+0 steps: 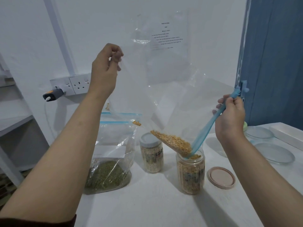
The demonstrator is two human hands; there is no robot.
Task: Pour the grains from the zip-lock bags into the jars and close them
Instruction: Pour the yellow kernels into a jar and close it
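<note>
I hold a big clear zip-lock bag (164, 89) tipped over an open jar (191, 174). My left hand (106, 66) pinches its raised bottom corner. My right hand (229, 115) grips the blue zip edge (206, 128), whose lower end dips into the jar mouth. Yellow grains (173, 143) have gathered in the bag's low corner and run into the jar, which is nearly full. The jar's pink lid (221, 177) lies flat to its right. A second jar (151, 154) with a grey lid on stands behind. A bag of green grains (108, 171) sits at the left.
The white table (155, 207) holds two glass dishes (273, 153) and a white tray (287, 133) at the right. Wall sockets with a plugged-in charger (53, 95) are at the back left, beside a shelf unit (14, 122). A blue curtain (275, 59) hangs at the right.
</note>
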